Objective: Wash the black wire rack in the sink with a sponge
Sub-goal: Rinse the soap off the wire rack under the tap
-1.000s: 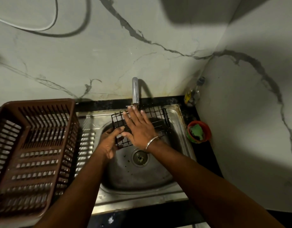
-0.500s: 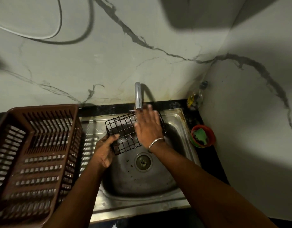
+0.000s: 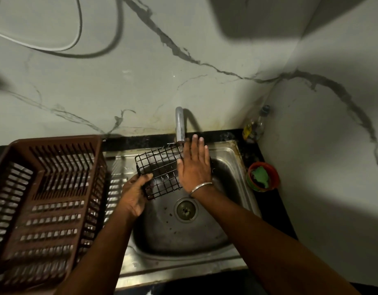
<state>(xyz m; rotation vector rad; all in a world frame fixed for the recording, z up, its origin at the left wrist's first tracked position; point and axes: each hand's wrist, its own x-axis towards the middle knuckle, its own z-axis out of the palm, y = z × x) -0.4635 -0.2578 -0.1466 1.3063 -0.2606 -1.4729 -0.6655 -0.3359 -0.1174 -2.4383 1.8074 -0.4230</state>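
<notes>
Steel sink [image 3: 230, 154], frame centre: our left hand [image 3: 134, 196] grips rack [image 3: 160, 171]; right hand [image 3: 194, 167] flat on it. Fetch sponge [image 3: 260, 175], keep rack under tap [image 3: 180, 126].

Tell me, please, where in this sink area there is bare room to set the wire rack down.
The basin floor around the drain, nearer the person, is bare. The ribbed drainboard between basket and basin shows bare metal. It is crowded beneath the tap, where the left hand and right hand hold the rack.
</notes>
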